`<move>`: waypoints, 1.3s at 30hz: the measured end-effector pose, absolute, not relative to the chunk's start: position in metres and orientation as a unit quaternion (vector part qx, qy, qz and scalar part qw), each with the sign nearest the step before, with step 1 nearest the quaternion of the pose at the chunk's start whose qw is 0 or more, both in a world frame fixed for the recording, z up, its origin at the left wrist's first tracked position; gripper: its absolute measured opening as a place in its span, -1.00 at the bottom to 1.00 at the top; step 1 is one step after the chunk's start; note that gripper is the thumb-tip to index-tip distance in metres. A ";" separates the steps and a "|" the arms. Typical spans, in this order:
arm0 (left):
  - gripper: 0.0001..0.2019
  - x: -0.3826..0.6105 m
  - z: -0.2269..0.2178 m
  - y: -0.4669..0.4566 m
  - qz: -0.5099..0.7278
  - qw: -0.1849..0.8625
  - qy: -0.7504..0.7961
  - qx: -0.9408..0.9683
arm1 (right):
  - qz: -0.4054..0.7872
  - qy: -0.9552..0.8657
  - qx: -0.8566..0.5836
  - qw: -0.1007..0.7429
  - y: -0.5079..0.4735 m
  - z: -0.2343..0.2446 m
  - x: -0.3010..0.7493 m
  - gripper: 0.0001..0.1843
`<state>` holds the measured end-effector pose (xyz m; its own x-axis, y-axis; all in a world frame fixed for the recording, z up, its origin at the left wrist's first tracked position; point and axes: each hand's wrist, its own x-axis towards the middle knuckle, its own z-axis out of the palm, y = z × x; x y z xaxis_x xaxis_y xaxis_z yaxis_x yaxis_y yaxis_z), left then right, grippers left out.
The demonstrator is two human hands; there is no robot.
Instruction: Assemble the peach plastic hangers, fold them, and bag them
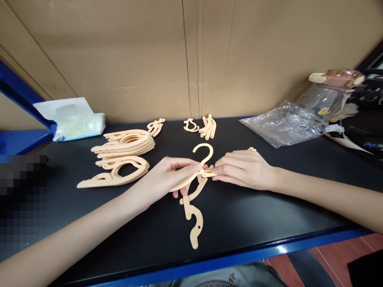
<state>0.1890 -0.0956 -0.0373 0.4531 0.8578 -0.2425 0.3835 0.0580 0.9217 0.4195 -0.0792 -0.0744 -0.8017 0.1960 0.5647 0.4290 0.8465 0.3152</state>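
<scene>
A cream plastic folding hanger is held between my two hands over the black table, its hook pointing up and a jointed arm hanging toward the front edge. My left hand grips the hanger near the base of the hook, thumb on top. From the other side, my right hand pinches a short part of the same hanger beside the hook; its fingertips partly hide that piece. Just behind the right hand, a small cream piece peeks out.
Folded cream hangers lie stacked at the left. Loose hooks and curved cream pieces lie at the back, more pieces near the stack. A wipes pack, a clear plastic bag and a bottle stand around the edges.
</scene>
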 end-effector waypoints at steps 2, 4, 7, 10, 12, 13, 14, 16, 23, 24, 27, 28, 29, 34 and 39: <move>-0.68 0.190 -0.038 -0.096 0.206 0.555 0.472 0.654 | -0.231 -0.922 -0.163 0.266 -0.079 -0.075 0.420 -0.74; -0.70 0.190 -0.038 -0.096 0.197 0.564 0.455 0.661 | -0.239 -0.920 -0.159 0.268 -0.079 -0.075 0.420 -0.75; -0.70 0.190 -0.038 -0.095 0.184 0.573 0.423 0.678 | -0.245 -0.918 -0.157 0.269 -0.079 -0.076 0.421 -0.76; -0.71 0.191 -0.037 -0.094 0.179 0.584 0.421 0.670 | -0.255 -0.915 -0.155 0.273 -0.080 -0.077 0.421 -0.75; -0.73 0.192 -0.036 -0.094 0.182 0.593 0.427 0.658 | -0.262 -0.912 -0.153 0.277 -0.080 -0.077 0.421 -0.73; -0.74 0.192 -0.036 -0.094 0.186 0.598 0.429 0.651 | -0.263 -0.911 -0.152 0.279 -0.080 -0.077 0.421 -0.72; -0.75 0.192 -0.036 -0.094 0.190 0.602 0.428 0.647 | -0.263 -0.911 -0.150 0.281 -0.081 -0.077 0.420 -0.72; -0.77 0.192 -0.037 -0.094 0.193 0.610 0.420 0.643 | -0.262 -0.910 -0.146 0.285 -0.081 -0.076 0.420 -0.74; -0.77 0.193 -0.037 -0.094 0.188 0.623 0.411 0.638 | -0.274 -0.908 -0.148 0.280 -0.083 -0.075 0.420 -0.73; -0.77 0.193 -0.037 -0.094 0.188 0.624 0.411 0.637 | -0.276 -0.908 -0.148 0.277 -0.083 -0.075 0.420 -0.73; -0.76 0.194 -0.037 -0.095 0.191 0.623 0.411 0.638 | -0.279 -0.909 -0.149 0.270 -0.084 -0.076 0.420 -0.74; -0.76 0.194 -0.037 -0.095 0.194 0.621 0.411 0.639 | -0.281 -0.910 -0.150 0.267 -0.083 -0.076 0.420 -0.74; -0.76 0.194 -0.037 -0.095 0.197 0.618 0.409 0.642 | -0.282 -0.910 -0.151 0.264 -0.083 -0.076 0.420 -0.73; -0.78 0.194 -0.041 -0.094 0.222 0.611 0.403 0.644 | -0.267 -0.913 -0.156 0.268 -0.082 -0.077 0.419 -0.72; -0.78 0.193 -0.042 -0.092 0.231 0.619 0.408 0.630 | -0.247 -0.915 -0.158 0.278 -0.082 -0.076 0.419 -0.69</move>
